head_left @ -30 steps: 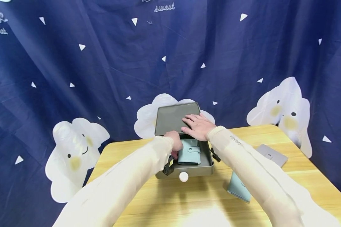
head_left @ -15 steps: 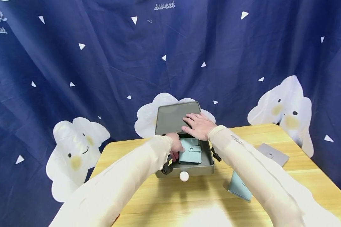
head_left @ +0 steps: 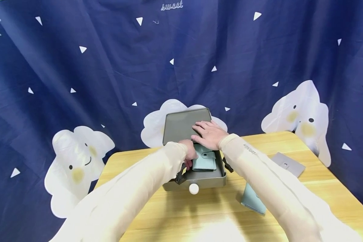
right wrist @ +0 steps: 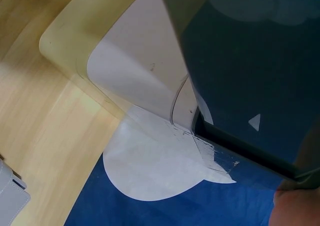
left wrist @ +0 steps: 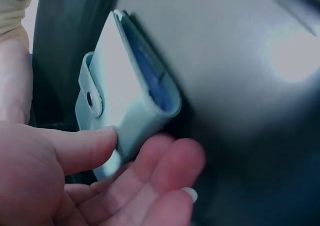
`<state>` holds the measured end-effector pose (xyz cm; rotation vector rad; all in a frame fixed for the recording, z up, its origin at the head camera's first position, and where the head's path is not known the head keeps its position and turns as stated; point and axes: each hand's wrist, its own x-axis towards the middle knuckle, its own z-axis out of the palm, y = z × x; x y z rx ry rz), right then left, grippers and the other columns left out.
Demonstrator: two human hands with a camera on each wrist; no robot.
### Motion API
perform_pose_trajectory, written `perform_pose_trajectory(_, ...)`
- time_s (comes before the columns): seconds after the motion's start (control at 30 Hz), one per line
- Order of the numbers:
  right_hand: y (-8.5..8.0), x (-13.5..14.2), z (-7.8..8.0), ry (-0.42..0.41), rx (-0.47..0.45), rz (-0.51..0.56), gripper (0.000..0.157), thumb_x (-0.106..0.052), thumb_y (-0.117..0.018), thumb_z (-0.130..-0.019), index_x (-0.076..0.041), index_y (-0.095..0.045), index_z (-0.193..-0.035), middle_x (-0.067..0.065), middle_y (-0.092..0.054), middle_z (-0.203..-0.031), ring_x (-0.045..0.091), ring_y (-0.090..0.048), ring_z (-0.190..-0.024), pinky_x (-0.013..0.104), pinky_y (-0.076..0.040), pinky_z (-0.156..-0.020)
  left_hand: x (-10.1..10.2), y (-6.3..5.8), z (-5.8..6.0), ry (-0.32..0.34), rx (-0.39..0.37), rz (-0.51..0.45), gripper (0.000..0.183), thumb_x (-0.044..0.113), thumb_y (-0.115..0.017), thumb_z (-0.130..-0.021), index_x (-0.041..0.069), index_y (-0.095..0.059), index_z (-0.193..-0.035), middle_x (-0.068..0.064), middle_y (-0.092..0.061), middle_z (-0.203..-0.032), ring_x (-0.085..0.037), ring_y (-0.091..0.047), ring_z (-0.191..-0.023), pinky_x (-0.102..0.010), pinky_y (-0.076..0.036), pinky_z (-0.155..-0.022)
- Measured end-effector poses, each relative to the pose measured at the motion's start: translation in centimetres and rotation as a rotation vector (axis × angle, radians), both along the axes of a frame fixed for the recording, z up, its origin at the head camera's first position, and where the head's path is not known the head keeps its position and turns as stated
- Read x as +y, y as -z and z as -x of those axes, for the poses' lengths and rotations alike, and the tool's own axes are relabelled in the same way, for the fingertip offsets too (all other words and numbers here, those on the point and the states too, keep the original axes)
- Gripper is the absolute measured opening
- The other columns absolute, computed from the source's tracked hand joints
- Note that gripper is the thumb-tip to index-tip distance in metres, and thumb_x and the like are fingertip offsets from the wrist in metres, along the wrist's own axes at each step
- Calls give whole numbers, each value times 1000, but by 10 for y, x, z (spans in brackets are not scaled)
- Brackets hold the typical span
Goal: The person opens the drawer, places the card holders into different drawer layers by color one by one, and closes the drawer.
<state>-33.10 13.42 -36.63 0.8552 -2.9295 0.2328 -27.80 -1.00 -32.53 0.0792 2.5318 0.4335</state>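
Note:
A light blue snap-strap wallet is inside a grey box, whose lid is raised. My left hand pinches the wallet's left edge. In the left wrist view, the thumb of that hand presses the cover of the wallet near the spine, with the fingers curled below; the wallet stands tilted, its pages side gaping. My right hand rests with spread fingers against the inside of the lid; only a bit of this hand shows in the right wrist view.
A second light blue wallet lies on the wooden table under my right forearm. Beyond it is a grey wallet. A round white disc is at the box's front. A dark blue curtain hangs behind the table.
The wallet in the box has tilted, its left edge lifting a little as my left hand grips it. My right hand stays on the lid. The head view has shifted slightly.

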Motion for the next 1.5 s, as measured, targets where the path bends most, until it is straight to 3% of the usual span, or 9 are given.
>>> perform_pose_trajectory(0.3, -3, -3, 0, -5, 7, -10, 65, -56, -26, -100, -16, -34, -150, 6, -29, -155, 28, -22, -143, 49, -11, -115, -1, -10, 2, 65, 18, 111, 25, 16, -54, -98, -2, -67, -85, -8, -73, -75, -15, -68, -57, -23, -52, -61)
perform_pose_trajectory(0.47, -4, -3, 2, -8, 20, -14, 66, -59, -25, -99, -18, -35, -150, 4, -30, -155, 27, -23, -143, 49, -13, -115, 0, -6, 6, 91, 23, 158, 30, 17, -53, -98, 0, -70, -82, -6, -73, -74, -14, -69, -60, -23, -51, -61)
perform_pose_trajectory(0.6, -6, -3, 0, -4, 11, -25, 66, -59, -24, -100, -19, -34, -151, 4, -28, -156, 27, -22, -143, 49, -11, -115, 5, 0, 12, 189, 107, 282, 12, 16, -68, -87, 4, -67, -90, 2, -70, -76, -12, -66, -76, -19, -49, -67)
perform_pose_trajectory(0.7, -8, -4, -3, -2, -1, -24, 65, -57, -24, -100, -17, -33, -151, 6, -28, -156, 28, -21, -143, 49, -10, -115, 9, 6, 18, 257, 157, 376, 21, 16, -79, -78, 8, -66, -93, 3, -67, -82, -12, -60, -90, -18, -46, -73)
perform_pose_trajectory(0.87, -12, -4, -9, -7, -1, 0, 64, -53, -28, -101, -13, -35, -150, 9, -30, -155, 31, -23, -143, 51, -11, -115, 13, 12, 23, 231, 168, 392, 29, 15, -84, -72, 8, -66, -94, 0, -65, -92, -13, -57, -95, -21, -48, -76)
perform_pose_trajectory(1.03, -11, -5, -10, -9, 7, 8, 62, -51, -30, -102, -12, -37, -149, 10, -31, -154, 31, -24, -142, 52, -13, -114, 11, 14, 22, 175, 140, 335, 32, 13, -79, -77, 5, -64, -104, 2, -68, -81, -12, -60, -84, -21, -47, -71)
perform_pose_trajectory(1.13, -8, -5, -9, -10, 6, 9, 62, -51, -30, -101, -12, -37, -149, 10, -31, -154, 31, -24, -142, 51, -13, -114, 6, 14, 20, 97, 81, 227, 14, 16, -66, -89, 4, -67, -95, 0, -70, -69, -11, -66, -69, -23, -50, -65)
perform_pose_trajectory(1.27, -5, -4, -6, -5, 3, 15, 64, -54, -29, -101, -13, -36, -149, 9, -30, -155, 30, -23, -143, 51, -13, -115, -2, 11, 14, -4, 12, 26, 29, 22, -55, -97, -1, -65, -81, -11, -70, -68, -20, -68, -55, -30, -55, -57)
perform_pose_trajectory(1.5, -5, -2, -6, 1, -7, 12, 64, -55, -27, -101, -14, -35, -150, 8, -29, -155, 29, -22, -143, 50, -11, -115, -18, -13, -3, 15, 0, -83, 36, 26, -55, -98, -9, -65, -95, -20, -71, -81, -30, -72, -73, -30, -56, -59)
